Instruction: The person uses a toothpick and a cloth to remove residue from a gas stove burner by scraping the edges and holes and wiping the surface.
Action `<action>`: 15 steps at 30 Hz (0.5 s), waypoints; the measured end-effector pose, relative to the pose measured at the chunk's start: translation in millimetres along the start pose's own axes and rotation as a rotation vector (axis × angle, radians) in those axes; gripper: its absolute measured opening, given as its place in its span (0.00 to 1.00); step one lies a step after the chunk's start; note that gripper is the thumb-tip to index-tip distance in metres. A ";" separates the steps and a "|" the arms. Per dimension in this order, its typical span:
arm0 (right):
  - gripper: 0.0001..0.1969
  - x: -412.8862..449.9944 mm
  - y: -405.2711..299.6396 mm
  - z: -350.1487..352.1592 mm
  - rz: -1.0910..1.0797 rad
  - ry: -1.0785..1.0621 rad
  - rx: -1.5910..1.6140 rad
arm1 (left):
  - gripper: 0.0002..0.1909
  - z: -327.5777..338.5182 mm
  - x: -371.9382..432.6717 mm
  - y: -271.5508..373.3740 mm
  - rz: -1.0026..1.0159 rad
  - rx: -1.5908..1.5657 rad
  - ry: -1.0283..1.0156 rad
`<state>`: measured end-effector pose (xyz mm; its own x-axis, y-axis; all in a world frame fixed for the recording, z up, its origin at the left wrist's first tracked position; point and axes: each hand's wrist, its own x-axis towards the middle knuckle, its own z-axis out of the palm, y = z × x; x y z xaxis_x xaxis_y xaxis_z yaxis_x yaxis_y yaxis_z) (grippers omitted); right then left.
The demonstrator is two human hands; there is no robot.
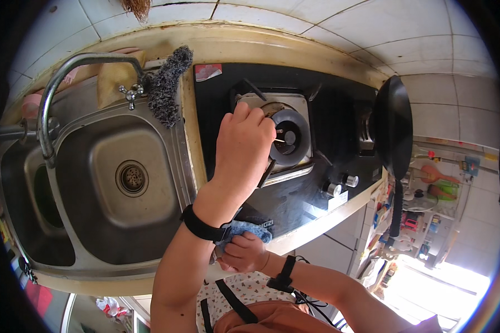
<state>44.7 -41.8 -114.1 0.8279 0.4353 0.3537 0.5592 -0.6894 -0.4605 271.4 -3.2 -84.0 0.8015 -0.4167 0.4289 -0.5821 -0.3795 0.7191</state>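
Observation:
My left hand [246,141] reaches over the gas burner [292,137] of a black glass hob, its fingers curled at the left side of the dark burner ring. Thin pale tips show beside the fingertips; whether they are held or part of the burner I cannot tell. Under my left wrist, my right hand [243,252] grips a bunched blue cloth [250,231] near the hob's front edge. Pan-support prongs [254,89] stand around the burner, and two silver knobs [334,190] sit at its lower right.
A double steel sink [133,224] with a curved tap [52,95] lies to the left. A dark grey fuzzy cloth [168,87] hangs by the tap's handle. A black wok [393,125] rests at the hob's right end, handle towards the front. Tiled wall runs behind.

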 end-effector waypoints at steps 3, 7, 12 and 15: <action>0.06 -5.1 -1.2 -0.8 0.007 -0.026 0.010 | 0.07 3.4 -1.5 -1.0 0.025 -0.015 -0.066; 0.05 -2.8 -1.9 -2.8 0.016 -0.045 0.034 | 0.08 -1.0 7.2 -1.6 0.031 -0.004 -0.023; 0.05 -3.1 -1.8 -2.6 0.027 -0.038 0.044 | 0.05 5.4 26.9 -3.0 0.124 0.174 0.032; 0.06 -3.0 -1.7 -2.1 0.030 -0.033 0.044 | 0.03 5.8 32.9 -3.7 0.173 0.205 -0.018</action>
<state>41.1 -43.2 -112.7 0.8450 0.4338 0.3127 0.5347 -0.6768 -0.5060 299.1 -20.3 -75.7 0.6860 -0.5041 0.5247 -0.7275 -0.4602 0.5089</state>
